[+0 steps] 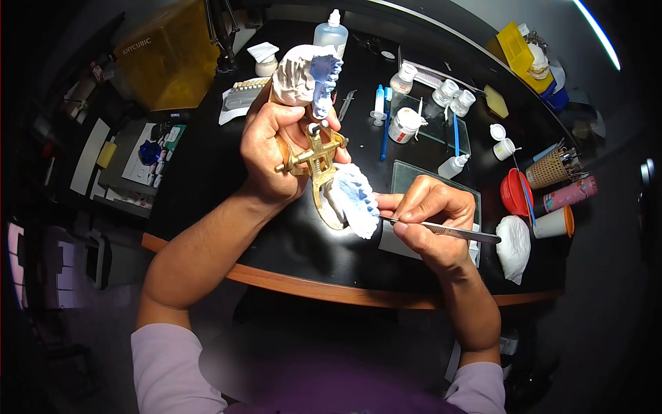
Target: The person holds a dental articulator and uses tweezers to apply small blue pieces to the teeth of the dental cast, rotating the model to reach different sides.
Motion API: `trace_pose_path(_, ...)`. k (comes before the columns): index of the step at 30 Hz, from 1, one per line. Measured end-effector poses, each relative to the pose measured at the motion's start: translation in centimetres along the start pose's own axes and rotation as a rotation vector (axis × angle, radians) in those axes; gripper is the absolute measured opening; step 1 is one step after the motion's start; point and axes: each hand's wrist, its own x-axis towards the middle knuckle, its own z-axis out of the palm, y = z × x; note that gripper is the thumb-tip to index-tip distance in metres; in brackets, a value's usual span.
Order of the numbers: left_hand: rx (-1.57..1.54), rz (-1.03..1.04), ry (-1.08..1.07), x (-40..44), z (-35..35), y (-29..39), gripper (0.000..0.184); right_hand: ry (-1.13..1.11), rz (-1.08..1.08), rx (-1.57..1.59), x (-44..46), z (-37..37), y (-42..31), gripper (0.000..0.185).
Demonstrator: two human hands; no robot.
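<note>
My left hand (pixel 272 148) is closed around a brass dental articulator (pixel 321 155), held swung open above the table. The upper plaster cast (pixel 296 76), with a blue-tinted row of teeth, stands at its top. A lower plaster cast (pixel 355 200) with bluish teeth hangs at the bottom. My right hand (pixel 434 217) pinches a slim metal dental instrument (pixel 458 231) whose flat handle points right. Its front end lies close to the lower cast's teeth; I cannot tell whether it touches. Fingers of my right hand are beside that cast's edge.
Glass slabs (pixel 407 176), small white bottles (pixel 453 166), a white jar (pixel 405 125) and syringes (pixel 378 103) lie beyond my hands. At right are a red bowl (pixel 516 193), a white plaster lump (pixel 513 248) and a brush holder (pixel 552 165). A wooden edge (pixel 331 286) borders the black table.
</note>
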Motion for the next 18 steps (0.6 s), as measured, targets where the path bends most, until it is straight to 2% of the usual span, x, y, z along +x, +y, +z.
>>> trace_pose_path(11, -0.046, -0.068, 0.048, 0.0, 0.3, -0.2, 0.036, -0.059, 0.065, 0.016, 0.2, -0.7, 0.4, 0.011)
trace_pose_path(18, 0.06, -0.041, 0.064, 0.0, 0.8, -0.3, 0.038, -0.089, 0.165, 0.074, 0.2, -1.0, 0.5, 0.013)
